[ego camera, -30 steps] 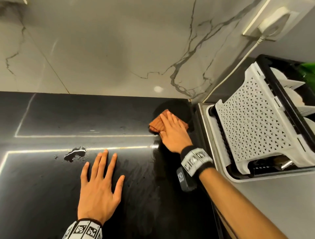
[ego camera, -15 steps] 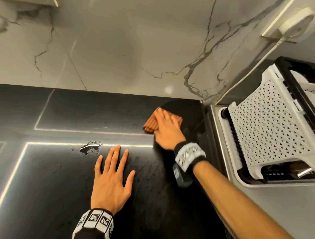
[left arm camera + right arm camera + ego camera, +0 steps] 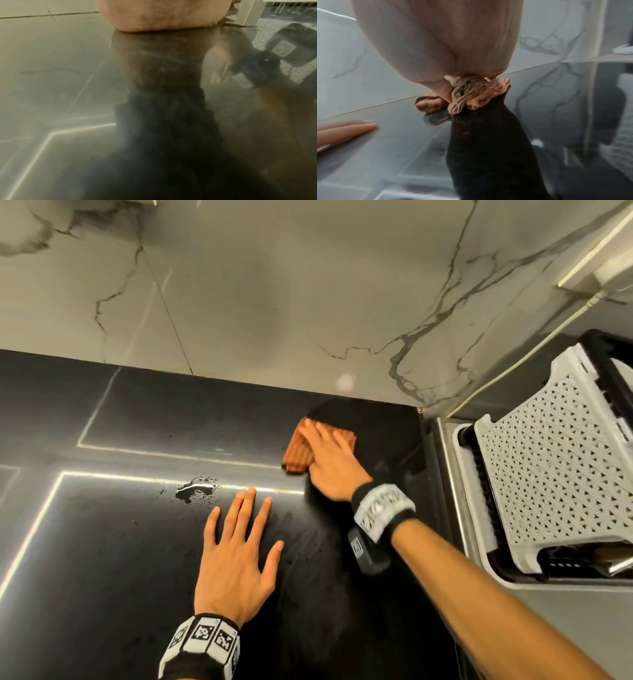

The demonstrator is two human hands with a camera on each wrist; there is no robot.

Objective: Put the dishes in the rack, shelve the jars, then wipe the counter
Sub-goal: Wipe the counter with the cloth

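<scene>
Fingers (image 3: 320, 431) of your right hand (image 3: 334, 463) press flat on the orange cloth (image 3: 297, 455); the puddle (image 3: 197, 491) lies left of the cloth, nearer your spread left hand (image 3: 236, 559).

My head camera looks steeply down on the glossy black stone counter (image 3: 102, 542); my 2 wrist cameras skim it closely, facing 12 o'clock, sharing its reflections.

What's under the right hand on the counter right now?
A folded orange ribbed cloth lies under the right hand, pressed flat on the glossy black counter. Its left and far edges show; the hand covers the rest, so the counter beneath cannot be seen.
</scene>
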